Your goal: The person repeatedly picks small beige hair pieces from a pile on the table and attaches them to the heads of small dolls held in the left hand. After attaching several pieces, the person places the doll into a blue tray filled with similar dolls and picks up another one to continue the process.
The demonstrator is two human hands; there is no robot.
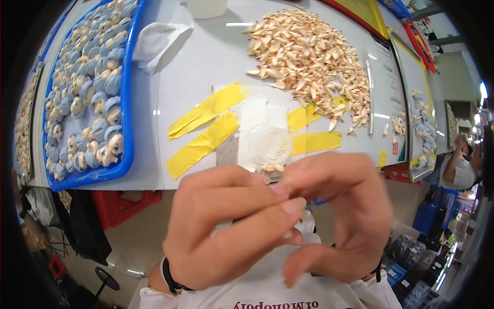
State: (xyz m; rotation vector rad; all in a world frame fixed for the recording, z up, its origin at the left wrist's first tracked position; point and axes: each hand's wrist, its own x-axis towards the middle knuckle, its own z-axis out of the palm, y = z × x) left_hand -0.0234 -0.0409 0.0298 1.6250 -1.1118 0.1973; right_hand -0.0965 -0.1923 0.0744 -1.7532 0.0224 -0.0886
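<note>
My left hand (221,226) is close to the camera, its fingers pressed together and pointing right. Between its fingertips and thumb is something small, mostly hidden; only a speck of red and a pale bit show there. My right hand (345,211) curves in from the right, blurred by motion. Its fingertips meet those of the left, while its thumb stands well apart below. Just beyond the hands, a round clear dish (269,143) sits on a white patch of the table, with a few small cream pieces (272,168) at its near edge.
Yellow tape strips (203,145) flank the dish. A heap of small cream doll limbs with red tips (309,56) lies beyond, to the right. At left, a blue tray (128,103) holds many blue-haired doll heads (82,92). A white cloth (159,44) lies beside it.
</note>
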